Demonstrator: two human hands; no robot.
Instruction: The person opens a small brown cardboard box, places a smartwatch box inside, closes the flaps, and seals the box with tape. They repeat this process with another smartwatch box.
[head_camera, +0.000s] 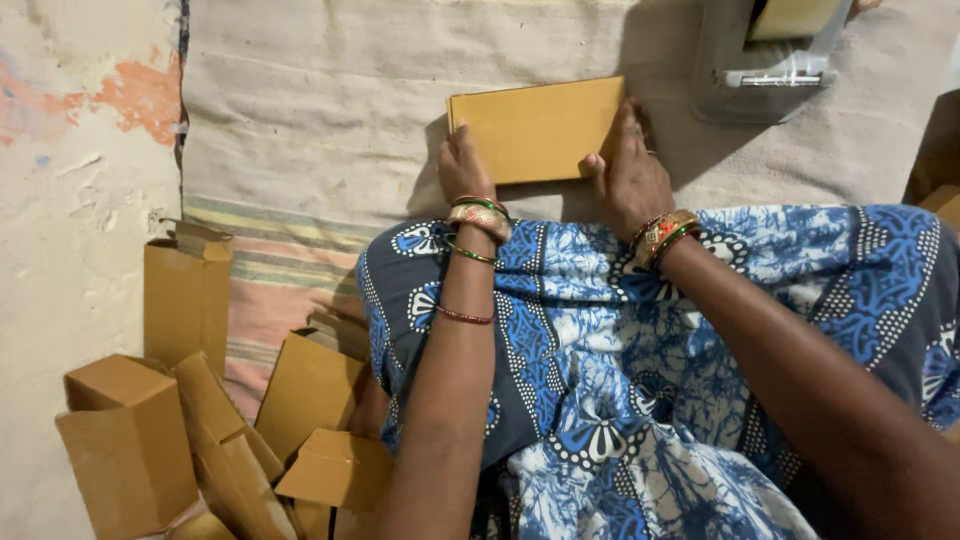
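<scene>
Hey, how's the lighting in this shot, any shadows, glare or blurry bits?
Head view: soft, even light; a shadow falls on the cloth around the flat cardboard box and both hands, left hand, right hand; small glare on the tape dispenser; the folded boxes look sharp; slight wide-angle bend at the edges.

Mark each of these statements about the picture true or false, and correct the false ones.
1. Both hands rest on a flat brown cardboard piece. True: the left hand is at its left edge, the right hand at its right edge.
2. The cardboard piece lies on a wooden table. False: it lies on a pale cloth mat on the floor.
3. A pile of folded cardboard boxes sits on the person's left. True.
4. The wrists are bare. False: both wear bangles.
5. A tape dispenser stands beyond the right hand. True.
6. The right hand holds scissors. False: it presses only on the cardboard.
</scene>
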